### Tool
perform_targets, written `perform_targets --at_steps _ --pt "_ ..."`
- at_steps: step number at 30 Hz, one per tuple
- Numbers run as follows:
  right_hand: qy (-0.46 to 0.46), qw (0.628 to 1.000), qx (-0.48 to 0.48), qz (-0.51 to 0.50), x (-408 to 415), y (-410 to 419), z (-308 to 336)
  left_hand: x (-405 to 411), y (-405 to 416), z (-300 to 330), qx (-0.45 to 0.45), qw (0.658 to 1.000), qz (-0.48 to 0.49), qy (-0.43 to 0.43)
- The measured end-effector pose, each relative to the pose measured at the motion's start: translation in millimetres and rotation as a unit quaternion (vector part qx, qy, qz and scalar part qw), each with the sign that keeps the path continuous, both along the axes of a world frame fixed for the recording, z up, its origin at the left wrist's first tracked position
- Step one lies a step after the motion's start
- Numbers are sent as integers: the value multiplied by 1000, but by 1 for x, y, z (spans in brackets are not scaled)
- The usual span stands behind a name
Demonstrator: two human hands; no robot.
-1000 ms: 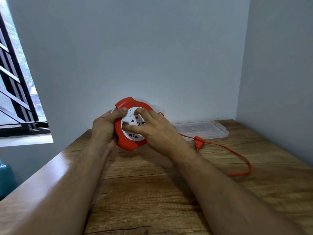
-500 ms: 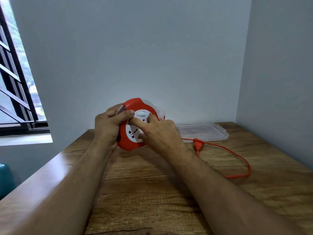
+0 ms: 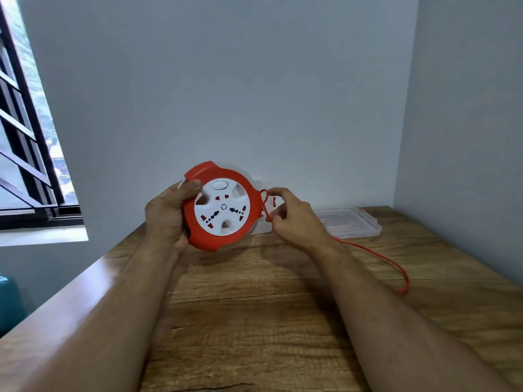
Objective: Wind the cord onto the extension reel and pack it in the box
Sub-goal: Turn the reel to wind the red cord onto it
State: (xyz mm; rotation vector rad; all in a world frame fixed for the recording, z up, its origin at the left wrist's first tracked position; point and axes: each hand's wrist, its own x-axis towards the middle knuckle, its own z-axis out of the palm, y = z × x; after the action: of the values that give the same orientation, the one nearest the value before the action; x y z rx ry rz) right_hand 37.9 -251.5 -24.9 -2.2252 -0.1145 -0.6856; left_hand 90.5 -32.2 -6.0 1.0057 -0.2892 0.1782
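Note:
My left hand (image 3: 167, 219) grips the left rim of the round red extension reel (image 3: 220, 206), held upright above the table with its white socket face toward me. My right hand (image 3: 294, 219) pinches the red cord (image 3: 376, 258) just beside the reel's right edge. From there the cord runs under my right wrist and loops across the table to the right. The plug is hidden behind my right hand. A clear plastic box (image 3: 348, 223) lies flat by the back wall, right of the reel.
The wooden table (image 3: 254, 321) fills the lower view and ends at walls behind and on the right. A window with dark bars (image 3: 25, 154) is at the left. Something teal (image 3: 7, 301) stands below the table's left edge.
My right hand left the reel's white face and moved to its right side, where it took hold of the cord. The socket face is now uncovered. The left hand keeps its grip.

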Motion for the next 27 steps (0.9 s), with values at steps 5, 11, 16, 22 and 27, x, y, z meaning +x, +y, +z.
perform_targets --at_steps 5,11,16,22,27 --pt "-40 991 -123 -27 4 6 1 -1 0 -2 21 1000 -11 0" --pt "-147 978 22 -148 7 -1 10 -5 3 1 106 990 -14 -93" --pt "-141 937 222 -232 8 -10 13 -10 6 6 106 981 -64 -152" --pt "-140 946 -156 -247 7 -6 4 -9 8 8 55 991 -92 -84" --pt "-376 881 -182 -222 -7 3 18 -10 5 10 5 998 -56 -8"
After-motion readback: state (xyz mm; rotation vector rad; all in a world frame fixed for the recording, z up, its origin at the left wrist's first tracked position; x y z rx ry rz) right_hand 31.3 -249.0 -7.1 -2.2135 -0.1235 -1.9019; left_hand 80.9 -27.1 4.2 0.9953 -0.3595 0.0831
